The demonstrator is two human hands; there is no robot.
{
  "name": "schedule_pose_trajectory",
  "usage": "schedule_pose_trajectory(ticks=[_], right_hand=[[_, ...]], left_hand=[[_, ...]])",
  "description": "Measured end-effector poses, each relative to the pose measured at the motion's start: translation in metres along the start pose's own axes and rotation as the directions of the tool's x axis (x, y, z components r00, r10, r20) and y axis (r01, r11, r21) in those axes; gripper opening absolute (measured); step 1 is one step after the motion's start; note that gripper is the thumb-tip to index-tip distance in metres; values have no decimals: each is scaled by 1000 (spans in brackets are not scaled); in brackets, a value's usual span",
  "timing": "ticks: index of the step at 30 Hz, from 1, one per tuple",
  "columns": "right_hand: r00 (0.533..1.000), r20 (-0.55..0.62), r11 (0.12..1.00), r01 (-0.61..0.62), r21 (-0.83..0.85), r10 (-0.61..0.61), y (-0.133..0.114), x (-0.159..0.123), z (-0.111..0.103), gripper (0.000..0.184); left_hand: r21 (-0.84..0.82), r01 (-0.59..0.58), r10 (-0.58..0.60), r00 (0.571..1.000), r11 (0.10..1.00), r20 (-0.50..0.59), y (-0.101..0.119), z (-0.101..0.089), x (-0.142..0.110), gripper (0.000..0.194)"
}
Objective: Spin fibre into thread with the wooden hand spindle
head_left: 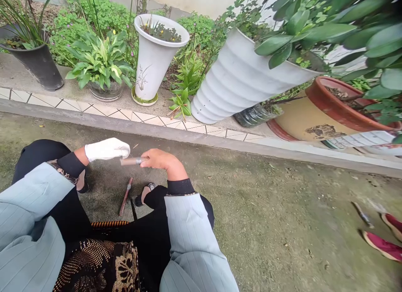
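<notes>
My right hand point(160, 158) grips a short light-brown stick point(127, 161) with a silvery, wire-like wrapping round its middle. The stick lies almost level and points left. Just above its free end is my left hand point(106, 149), in a white glove, with fingers curled together; whatever they pinch is too small to make out. On the ground below, between my feet, rests a reddish-brown stick point(125, 197) with a grey band near its upper end.
A tiled ledge point(150, 118) runs across in front, bearing potted plants: a white pot point(150, 70), a tall ribbed white planter point(238, 74) and a tan-and-red pot point(320, 112). At right, maroon shoes point(383, 244) and a slim grey object point(362, 214) are on the ground.
</notes>
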State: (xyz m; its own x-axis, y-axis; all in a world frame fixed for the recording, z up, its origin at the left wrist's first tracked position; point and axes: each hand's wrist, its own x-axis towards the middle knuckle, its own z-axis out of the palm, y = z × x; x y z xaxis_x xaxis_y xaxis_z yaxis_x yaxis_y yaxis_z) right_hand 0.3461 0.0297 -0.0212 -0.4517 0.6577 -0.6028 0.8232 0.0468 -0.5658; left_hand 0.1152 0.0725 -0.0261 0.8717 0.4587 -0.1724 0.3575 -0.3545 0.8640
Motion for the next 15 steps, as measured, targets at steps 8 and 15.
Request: schedule_pose_trajectory(ticks=[8,15], right_hand=[[889,-433,679,410,609,-148,5,-21,-13,29],[880,-465,934,78,349,100,10,-6,-8,21]], left_hand=[[-327,20,-40,998,945,-56,-7,21,6,37],[-113,-8,18,996,994,89,0,26,10,35]])
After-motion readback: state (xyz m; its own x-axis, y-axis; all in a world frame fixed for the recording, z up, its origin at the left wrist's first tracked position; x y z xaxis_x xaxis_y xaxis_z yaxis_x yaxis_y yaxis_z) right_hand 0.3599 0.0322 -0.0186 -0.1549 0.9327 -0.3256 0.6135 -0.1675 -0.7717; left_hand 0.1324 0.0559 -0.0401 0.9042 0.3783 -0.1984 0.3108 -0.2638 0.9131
